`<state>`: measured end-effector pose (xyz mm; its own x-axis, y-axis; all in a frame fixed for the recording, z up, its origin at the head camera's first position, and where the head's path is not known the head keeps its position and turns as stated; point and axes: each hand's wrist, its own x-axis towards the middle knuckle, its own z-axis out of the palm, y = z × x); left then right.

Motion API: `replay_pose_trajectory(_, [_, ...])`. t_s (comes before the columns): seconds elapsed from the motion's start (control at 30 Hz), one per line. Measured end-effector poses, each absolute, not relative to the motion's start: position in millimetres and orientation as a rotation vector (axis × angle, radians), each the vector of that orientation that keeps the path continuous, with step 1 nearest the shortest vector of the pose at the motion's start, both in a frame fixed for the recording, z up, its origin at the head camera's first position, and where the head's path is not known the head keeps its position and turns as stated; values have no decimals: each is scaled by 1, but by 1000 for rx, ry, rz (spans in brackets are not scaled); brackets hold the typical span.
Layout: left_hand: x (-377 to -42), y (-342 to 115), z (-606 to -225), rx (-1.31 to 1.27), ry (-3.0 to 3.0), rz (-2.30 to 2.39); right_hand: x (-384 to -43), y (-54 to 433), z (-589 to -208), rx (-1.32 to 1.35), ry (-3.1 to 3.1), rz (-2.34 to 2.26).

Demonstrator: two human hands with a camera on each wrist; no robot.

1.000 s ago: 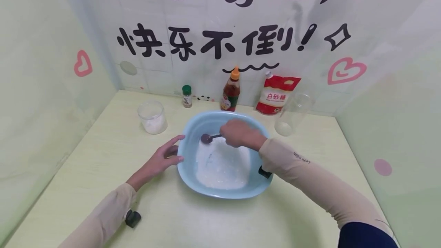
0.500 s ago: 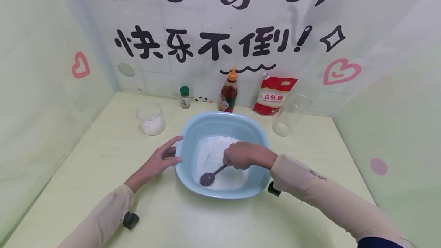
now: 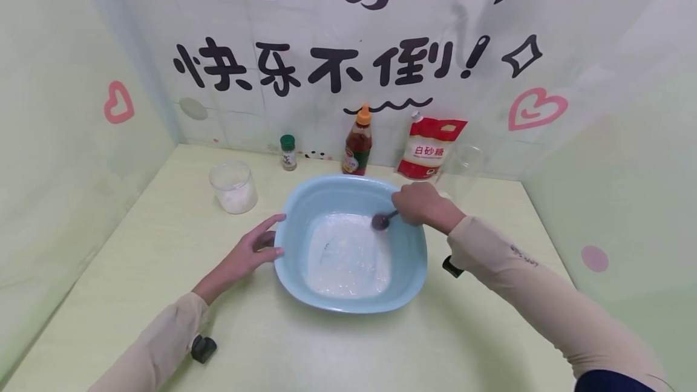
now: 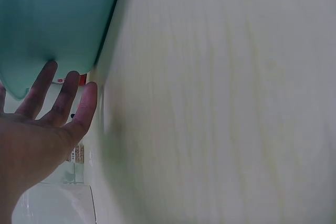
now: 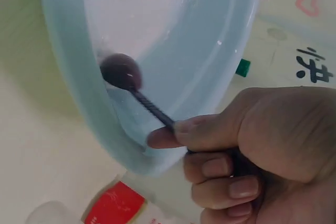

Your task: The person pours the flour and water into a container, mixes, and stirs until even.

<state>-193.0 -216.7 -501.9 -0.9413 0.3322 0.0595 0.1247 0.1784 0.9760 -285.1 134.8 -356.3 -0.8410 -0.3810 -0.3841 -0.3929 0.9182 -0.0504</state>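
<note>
A: Risks?
B: The spoon (image 3: 380,221) is gripped in the right hand (image 3: 420,203); white contents (image 3: 348,259) could be splashed by fast stirring. The basin (image 3: 407,268), mid-table, is merely touched by the left hand's (image 3: 251,251) spread fingers; slipping is possible.
A: Room?
B: Crowded behind by bottle (image 3: 357,147) and clear glass (image 3: 469,161); bare table (image 3: 337,352) is found in front.
</note>
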Motion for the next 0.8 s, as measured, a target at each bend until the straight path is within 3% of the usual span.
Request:
replay_pose_trajectory(0.3, [-192,-217,-502,425,2268,1871,-282,84,-374,-925,2723,252])
replay_pose_trajectory(0.57, [-192,-217,-503,429,2278,1862,-253,59,-379,-964,2554,139])
replay_pose_trajectory(0.8, [-193,-219,-504,416,2284,1871,-238,72,-376,-896,2370,117])
